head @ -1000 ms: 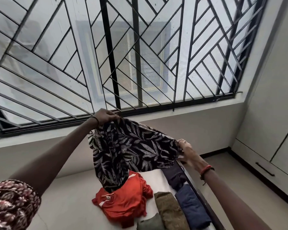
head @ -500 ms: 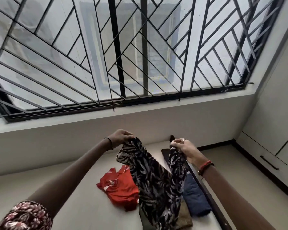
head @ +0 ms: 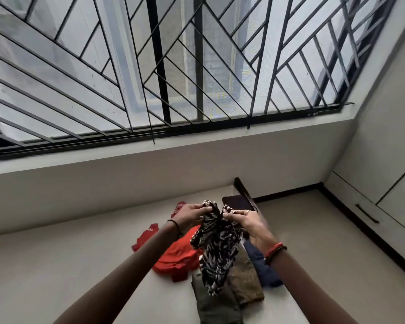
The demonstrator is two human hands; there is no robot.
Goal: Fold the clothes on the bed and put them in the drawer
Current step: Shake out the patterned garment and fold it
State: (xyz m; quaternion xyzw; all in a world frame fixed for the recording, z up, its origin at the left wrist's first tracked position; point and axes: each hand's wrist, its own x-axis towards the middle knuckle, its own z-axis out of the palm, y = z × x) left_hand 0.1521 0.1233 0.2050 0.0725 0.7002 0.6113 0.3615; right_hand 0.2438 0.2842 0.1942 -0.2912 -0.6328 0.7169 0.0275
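Note:
A black-and-white leaf-print garment (head: 216,251) hangs doubled over above the white bed (head: 68,272). My left hand (head: 191,215) pinches its top edge on the left. My right hand (head: 246,220) pinches the other top corner, almost touching the left hand. Under the garment lie a crumpled red shirt (head: 177,254), a folded olive-green piece (head: 214,305), a folded brown piece (head: 244,280) and a folded navy piece (head: 261,267). A dark folded piece (head: 237,202) lies at the bed's far corner. The drawer (head: 369,220) with a black handle is low on the right wall unit, shut.
A barred window (head: 173,66) fills the wall above the bed. The bed's dark frame edge (head: 243,190) runs along its right side. Grey floor (head: 325,242) lies between the bed and the white cabinet (head: 384,148) on the right.
My hands have come down and drawn together, folding the leaf-print garment in half so it hangs narrow. The view has tilted downward.

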